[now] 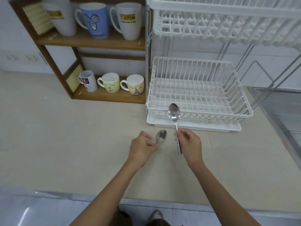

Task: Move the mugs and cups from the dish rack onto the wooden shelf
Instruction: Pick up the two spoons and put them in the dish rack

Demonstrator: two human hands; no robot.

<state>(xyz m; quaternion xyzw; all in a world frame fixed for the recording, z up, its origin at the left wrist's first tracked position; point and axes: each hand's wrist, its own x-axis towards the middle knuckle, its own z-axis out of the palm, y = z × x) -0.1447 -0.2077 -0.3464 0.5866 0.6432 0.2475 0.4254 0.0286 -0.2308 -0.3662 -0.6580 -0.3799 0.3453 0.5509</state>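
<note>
The wooden shelf (91, 41) stands at the back left. Its top board carries two white Jotun mugs (60, 17) (128, 20) with a blue face mug (96, 20) between them. The bottom board carries a small white mug (88, 82), a green patterned mug (111, 83) and an Eiffel Tower mug (136, 84). The white dish rack (200, 95) to the right holds no mugs in either tier. My left hand (141, 149) pinches a small spoon (161, 136) over the counter. My right hand (189, 144) holds a larger spoon (174, 111) upright in front of the rack.
The beige counter (65, 136) stretches in front of the shelf and rack. A steel sink (285, 111) lies at the right edge. Wall sockets (22, 58) sit at the far left. The rack's upper tier (228, 22) overhangs the lower basket.
</note>
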